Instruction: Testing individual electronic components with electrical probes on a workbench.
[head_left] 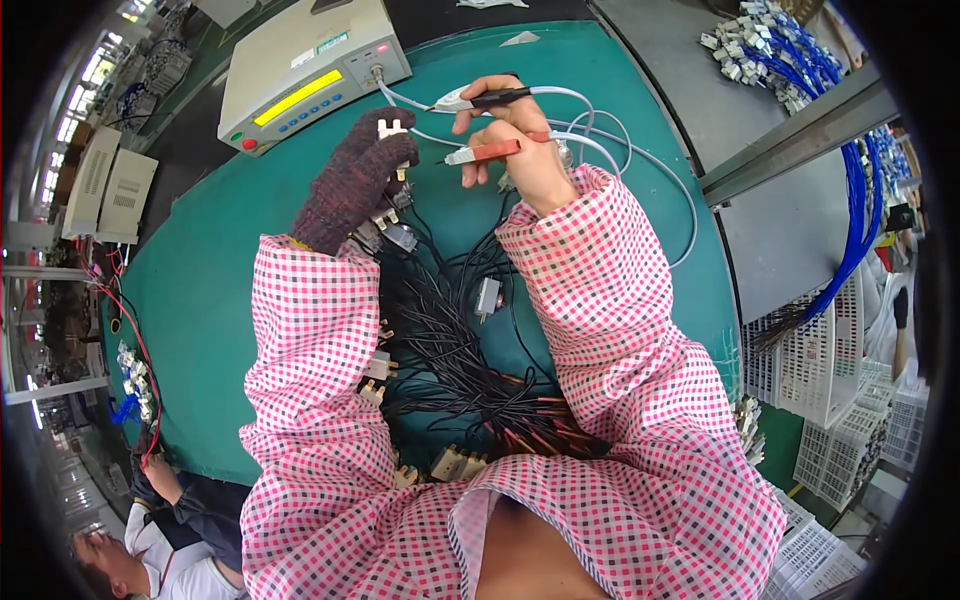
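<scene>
My left hand point(345, 185), in a dark knitted glove, is closed around a white plug point(390, 128) with its prongs showing. In my bare right hand point(540, 165) are two test probes, a black-handled one point(500, 97) and a red-handled one point(485, 152). Both probe tips point left toward the plug, with a small gap between. Pale leads run from the probes toward a cream bench tester point(310, 85) with a lit yellow display. Beneath my forearms lies a heap of black cables point(450, 350) with plugs on their ends, including a grey-white one point(488, 298).
A green mat point(210, 350) covers the bench. Bundles of blue cables with white plugs point(765, 45) lie beyond a metal rail point(790, 130) at right. White plastic baskets point(815, 360) stand lower right. At lower left, another person's hand point(160, 475) is near a red wire.
</scene>
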